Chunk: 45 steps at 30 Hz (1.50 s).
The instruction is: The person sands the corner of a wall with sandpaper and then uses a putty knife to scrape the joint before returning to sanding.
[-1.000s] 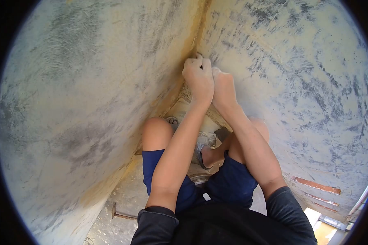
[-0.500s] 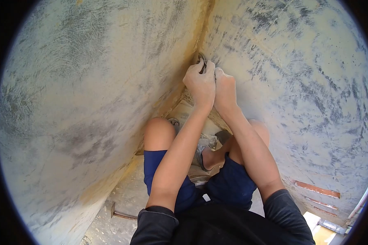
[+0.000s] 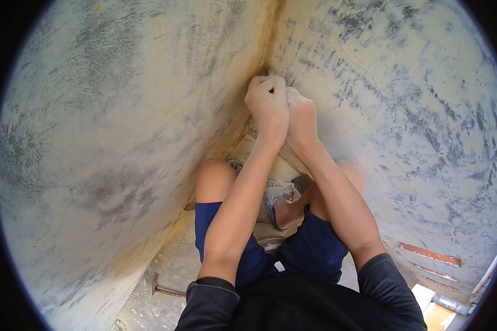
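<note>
Both my hands are side by side and touching, close to the brownish seam where two scuffed panels meet. My left hand has its fingers curled tight, with a small dark gap between thumb and fingers; what it holds is hidden. Against it on the right, my right hand is closed too, its fingertips out of sight. The left panel and the right panel show dark scratches over a pale, dusty coating.
My bare knees and blue shorts are below my forearms, with a sandalled foot between them. A small metal bracket lies at the lower left. Reddish slots mark the lower right panel.
My left hand has moved slightly up and left and its fingers have rolled over; the dark curved object seen at its fingertips before is now hidden. My right hand has shifted slightly left.
</note>
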Motion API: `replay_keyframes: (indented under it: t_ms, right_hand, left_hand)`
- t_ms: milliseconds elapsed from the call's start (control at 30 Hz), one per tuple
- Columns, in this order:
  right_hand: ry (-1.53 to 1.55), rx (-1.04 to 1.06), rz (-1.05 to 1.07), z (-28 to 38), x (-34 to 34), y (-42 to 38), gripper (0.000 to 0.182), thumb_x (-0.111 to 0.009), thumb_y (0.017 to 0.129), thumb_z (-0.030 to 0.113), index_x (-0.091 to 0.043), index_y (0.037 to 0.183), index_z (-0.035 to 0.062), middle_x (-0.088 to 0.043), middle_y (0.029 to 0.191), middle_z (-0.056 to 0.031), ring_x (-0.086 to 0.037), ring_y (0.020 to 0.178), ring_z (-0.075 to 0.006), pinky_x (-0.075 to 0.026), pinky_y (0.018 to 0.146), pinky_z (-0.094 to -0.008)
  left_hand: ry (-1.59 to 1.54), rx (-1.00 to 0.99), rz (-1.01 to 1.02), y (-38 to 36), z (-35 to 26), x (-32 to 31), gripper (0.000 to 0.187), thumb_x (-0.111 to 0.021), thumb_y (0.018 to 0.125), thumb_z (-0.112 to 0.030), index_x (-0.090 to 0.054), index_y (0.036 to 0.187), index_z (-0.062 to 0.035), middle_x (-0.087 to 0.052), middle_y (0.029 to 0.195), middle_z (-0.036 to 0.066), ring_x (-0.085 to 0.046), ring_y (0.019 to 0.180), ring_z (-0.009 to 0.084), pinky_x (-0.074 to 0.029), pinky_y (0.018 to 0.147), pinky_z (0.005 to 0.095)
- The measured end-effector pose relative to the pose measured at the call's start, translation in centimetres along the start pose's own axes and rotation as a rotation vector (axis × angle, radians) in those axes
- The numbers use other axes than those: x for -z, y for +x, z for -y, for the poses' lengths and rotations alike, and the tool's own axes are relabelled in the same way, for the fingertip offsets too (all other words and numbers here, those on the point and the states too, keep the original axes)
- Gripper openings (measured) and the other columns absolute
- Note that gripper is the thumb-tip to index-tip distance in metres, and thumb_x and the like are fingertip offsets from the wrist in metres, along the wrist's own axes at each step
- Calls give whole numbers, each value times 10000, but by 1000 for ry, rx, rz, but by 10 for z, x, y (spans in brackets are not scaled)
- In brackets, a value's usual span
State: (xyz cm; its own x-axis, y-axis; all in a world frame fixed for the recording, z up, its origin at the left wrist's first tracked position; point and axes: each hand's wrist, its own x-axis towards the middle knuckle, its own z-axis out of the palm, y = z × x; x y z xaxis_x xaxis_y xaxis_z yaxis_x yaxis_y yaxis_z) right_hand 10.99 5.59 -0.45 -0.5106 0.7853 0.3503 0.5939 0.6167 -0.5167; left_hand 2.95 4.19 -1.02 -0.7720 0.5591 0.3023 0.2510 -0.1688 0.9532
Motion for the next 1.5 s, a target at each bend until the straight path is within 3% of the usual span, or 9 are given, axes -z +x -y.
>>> replay_keyframes:
  t_ms: [67, 267, 467, 700, 767, 1000, 1200, 1267, 1500]
  right_hand:
    - [158, 123, -259, 14, 12, 2, 146, -669, 894, 69, -610, 950, -52, -707, 861, -291, -714, 841, -463, -563, 730, -494]
    - [-40, -48, -13, -2, -2, -1, 142, -657, 909, 70, -604, 944, -57, -701, 840, -290, -716, 823, -460, -557, 712, -490]
    - [212, 48, -223, 19, 12, 0, 134, -654, 903, 58, -608, 935, -64, -700, 862, -309, -714, 839, -470, -556, 725, -504]
    - [32, -13, -39, 1, -3, 1, 137, -656, 907, 68, -609, 937, -58, -696, 862, -301, -722, 845, -444, -553, 711, -468]
    - [228, 103, -268, 17, 9, 0, 132, -651, 908, 60, -611, 942, -62, -699, 864, -301, -720, 848, -450, -554, 713, -462]
    - [-58, -26, 2, 0, -7, -2, 121, -659, 909, 59, -612, 939, -49, -710, 861, -266, -724, 826, -430, -553, 702, -431]
    - [225, 39, -211, 13, 12, 0, 115, -664, 891, 38, -614, 943, -52, -707, 861, -279, -719, 843, -450, -554, 716, -464]
    - [-46, -48, 31, -8, -6, -2, 125, -670, 885, 41, -616, 952, -50, -704, 854, -273, -715, 836, -456, -550, 711, -473]
    - [223, 30, -234, 15, 12, -3, 114, -660, 876, 24, -598, 920, -61, -697, 868, -305, -706, 860, -479, -546, 724, -502]
  left_hand:
    - [-44, -59, 5, 7, -22, -1, 240, -663, 936, -134, -709, 841, 81, -691, 856, 198, -667, 820, 310, -505, 782, 408]
    - [9, -34, 41, 2, 11, 4, 265, -658, 922, -168, -709, 853, 82, -696, 867, 213, -675, 831, 322, -503, 780, 413]
    - [-31, -34, -17, 6, -19, 1, 262, -655, 912, -179, -717, 846, 67, -679, 829, 234, -669, 792, 346, -505, 765, 433]
    - [1, 57, 1, 3, 4, 0, 250, -658, 901, -166, -711, 823, 65, -679, 845, 231, -660, 788, 348, -505, 773, 432]
    - [-52, -26, -3, 9, -25, 0, 251, -662, 895, -167, -709, 820, 68, -675, 836, 229, -660, 786, 342, -504, 773, 431]
    - [39, 69, 72, 5, 10, 5, 242, -666, 893, -147, -699, 826, 84, -660, 817, 221, -655, 788, 329, -501, 767, 427]
    - [-7, -142, 14, 4, -12, 1, 241, -666, 905, -143, -702, 829, 83, -668, 845, 213, -656, 794, 306, -502, 770, 421]
    - [27, -35, 52, 1, 14, 1, 233, -662, 909, -131, -702, 830, 84, -669, 860, 210, -652, 796, 306, -502, 773, 417]
    - [-113, -131, 22, 4, -19, -1, 222, -672, 900, -126, -710, 825, 79, -680, 867, 181, -658, 815, 300, -506, 797, 416]
